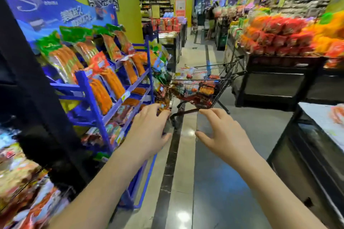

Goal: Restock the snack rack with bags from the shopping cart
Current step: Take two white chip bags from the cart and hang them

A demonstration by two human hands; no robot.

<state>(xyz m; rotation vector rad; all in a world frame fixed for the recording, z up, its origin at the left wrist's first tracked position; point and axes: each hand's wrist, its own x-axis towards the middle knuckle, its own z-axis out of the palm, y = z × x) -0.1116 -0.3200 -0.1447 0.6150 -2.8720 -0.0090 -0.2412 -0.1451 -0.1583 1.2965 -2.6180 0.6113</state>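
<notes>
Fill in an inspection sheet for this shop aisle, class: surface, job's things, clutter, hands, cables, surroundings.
Surface: glossy tiled floor with a dark stripe running down the aisle.
Job's things: blue snack rack on the left, its tilted shelves holding orange packets; shopping cart ahead, close beside the rack, with bags piled inside.
Clutter: nothing seen on the floor.
Hands: left hand and right hand are both open and reach toward the cart's near end; neither holds a bag.
Cables: nothing seen.
Surroundings: display of red and orange packets on the right; the picture is blurred, so labels are unreadable.
</notes>
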